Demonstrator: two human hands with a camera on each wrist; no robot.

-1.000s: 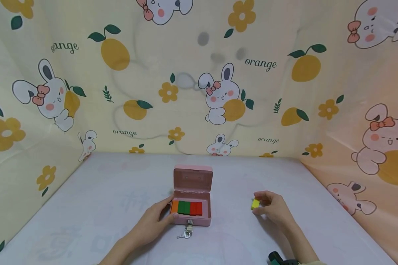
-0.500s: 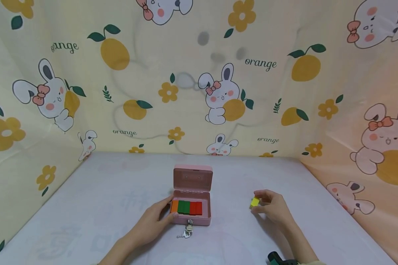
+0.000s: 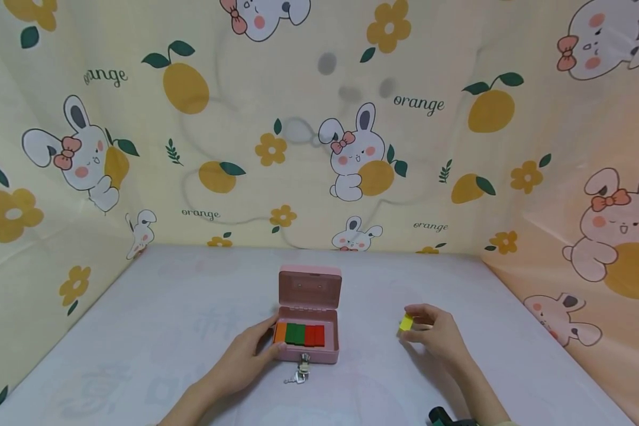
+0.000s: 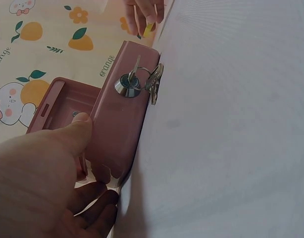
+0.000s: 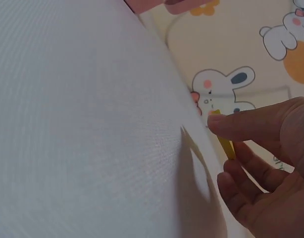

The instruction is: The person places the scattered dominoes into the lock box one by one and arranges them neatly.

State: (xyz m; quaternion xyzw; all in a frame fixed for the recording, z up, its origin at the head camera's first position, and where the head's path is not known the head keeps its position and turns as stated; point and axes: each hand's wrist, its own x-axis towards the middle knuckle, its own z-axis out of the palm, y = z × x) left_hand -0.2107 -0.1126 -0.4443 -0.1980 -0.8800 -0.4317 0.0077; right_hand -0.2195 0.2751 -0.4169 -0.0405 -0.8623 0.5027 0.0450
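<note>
A pink cash box (image 3: 323,357) stands on the table with its lid (image 3: 310,289) raised. Inside it, orange, green (image 3: 295,334) and red blocks (image 3: 315,335) lie in a row. My left hand (image 3: 247,358) grips the box at its front left corner, thumb on the rim and fingers along the side wall, as the left wrist view shows. Keys (image 4: 154,82) hang from the front lock (image 4: 126,86). To the right of the box, my right hand (image 3: 439,337) pinches a yellow block (image 3: 406,323) between thumb and fingers, held above the table.
The white table (image 3: 191,313) runs back to a patterned cloth (image 3: 309,148), which also rises at both sides. A dark strapped device (image 3: 442,416) sits by the right wrist at the lower edge of the head view.
My right hand has shifted slightly to the left with the yellow block, which has tilted a little. The left hand and the cash box stay where they were.
</note>
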